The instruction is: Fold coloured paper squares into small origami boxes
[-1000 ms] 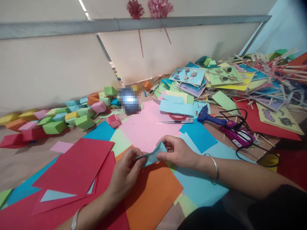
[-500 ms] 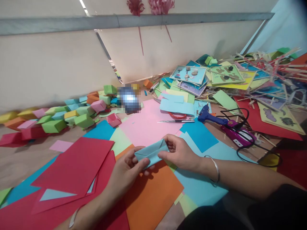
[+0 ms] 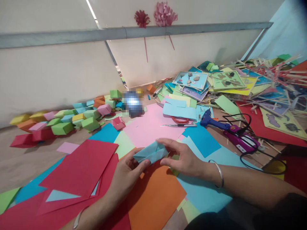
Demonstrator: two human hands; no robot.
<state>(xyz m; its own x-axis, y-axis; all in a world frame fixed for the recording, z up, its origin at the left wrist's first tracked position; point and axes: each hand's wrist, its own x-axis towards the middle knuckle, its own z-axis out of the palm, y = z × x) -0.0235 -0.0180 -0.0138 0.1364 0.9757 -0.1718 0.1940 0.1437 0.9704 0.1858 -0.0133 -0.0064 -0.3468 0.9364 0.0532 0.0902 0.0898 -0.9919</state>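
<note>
Over orange paper point(image 3: 157, 198), folded blue paper point(image 3: 149, 154), left fingers point(image 3: 143, 164) gripping

folded paper point(image 3: 149, 154): light blue | front sheet point(image 3: 155, 195): orange | glue gun point(image 3: 213, 122): blue | open box point(image 3: 118, 123): pink | rail point(image 3: 72, 36): grey

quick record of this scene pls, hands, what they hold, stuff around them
left hand: pinching folded light-blue paper
right hand: at the paper's right end, thumb and fingers apart
below hands: orange sheet
left: red sheets, folded paper boxes beyond
right: blue glue gun, black cable
ahead: red-handled scissors, partly covered
rail: red paper flower, pink paper flower
</note>
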